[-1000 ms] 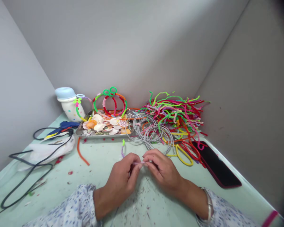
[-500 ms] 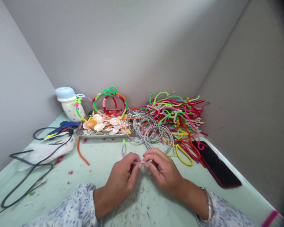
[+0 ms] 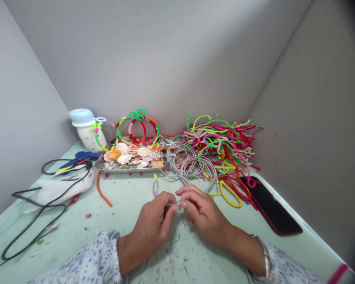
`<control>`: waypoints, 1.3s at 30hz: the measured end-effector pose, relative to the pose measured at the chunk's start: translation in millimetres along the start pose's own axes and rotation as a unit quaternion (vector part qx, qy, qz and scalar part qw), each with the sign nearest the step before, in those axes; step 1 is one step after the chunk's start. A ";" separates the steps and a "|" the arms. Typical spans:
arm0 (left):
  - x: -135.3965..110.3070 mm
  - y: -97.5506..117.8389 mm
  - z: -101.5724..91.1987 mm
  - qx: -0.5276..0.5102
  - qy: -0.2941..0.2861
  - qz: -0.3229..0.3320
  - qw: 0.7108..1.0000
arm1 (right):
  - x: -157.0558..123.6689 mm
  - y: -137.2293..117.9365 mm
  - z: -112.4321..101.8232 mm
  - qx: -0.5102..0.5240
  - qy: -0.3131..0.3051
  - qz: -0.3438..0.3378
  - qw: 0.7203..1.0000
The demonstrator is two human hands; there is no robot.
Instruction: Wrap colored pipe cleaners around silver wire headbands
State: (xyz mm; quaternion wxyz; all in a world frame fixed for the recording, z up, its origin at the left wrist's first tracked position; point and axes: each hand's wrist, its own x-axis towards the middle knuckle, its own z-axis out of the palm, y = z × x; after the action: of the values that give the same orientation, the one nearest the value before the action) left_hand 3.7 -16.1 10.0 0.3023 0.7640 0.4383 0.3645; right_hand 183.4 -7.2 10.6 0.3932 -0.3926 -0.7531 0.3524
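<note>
Both my hands meet over the near middle of the table, fingertips almost together. A thin lilac pipe cleaner (image 3: 174, 204) is pinched between thumb and forefinger of my left hand (image 3: 154, 223). My right hand (image 3: 207, 213) pinches at the other end of it, fingers curled, and that tip is hidden. Beyond my left knuckles a lilac and green pipe cleaner end (image 3: 154, 185) sticks up; whether it joins the held piece, I cannot see.
Behind my hands stand a metal tray (image 3: 130, 170) of shells, headbands (image 3: 138, 118) wrapped in coloured pipe cleaners, coiled grey wire (image 3: 192, 169) and a pipe cleaner heap (image 3: 221, 138). A phone (image 3: 273, 207) lies right; a bottle (image 3: 88, 134), glue gun (image 3: 79, 158) and black cable (image 3: 17, 238) left.
My right hand's fingers have shifted slightly at the lilac pipe cleaner, the thumb tip now higher and a lower finger showing beneath. My left hand is almost still.
</note>
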 end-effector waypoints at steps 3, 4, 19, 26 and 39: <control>-0.5 0.0 -0.2 0.002 0.000 0.004 1.000 | 0.0 1.2 -0.1 0.025 -0.013 0.027 0.999; -0.6 -0.2 -0.2 0.000 0.001 0.006 1.000 | 0.6 1.2 -0.4 0.023 -0.012 0.027 0.999; 1.6 -1.7 0.0 -0.005 -0.001 -0.011 1.000 | 0.5 1.8 0.5 -0.031 0.017 0.013 0.999; 0.3 -3.1 0.2 0.003 -0.003 -0.002 1.000 | 0.9 1.5 0.1 -0.031 0.013 0.012 0.999; 0.7 -2.5 0.4 -0.015 -0.004 0.007 1.000 | 4.8 -1.6 -2.5 0.053 -0.013 0.029 0.998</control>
State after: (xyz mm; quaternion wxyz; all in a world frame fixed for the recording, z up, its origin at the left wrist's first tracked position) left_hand 3.1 -14.5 8.0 0.3130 0.7637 0.4260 0.3706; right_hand 183.2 -3.1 14.6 0.3928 -0.3885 -0.7267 0.4083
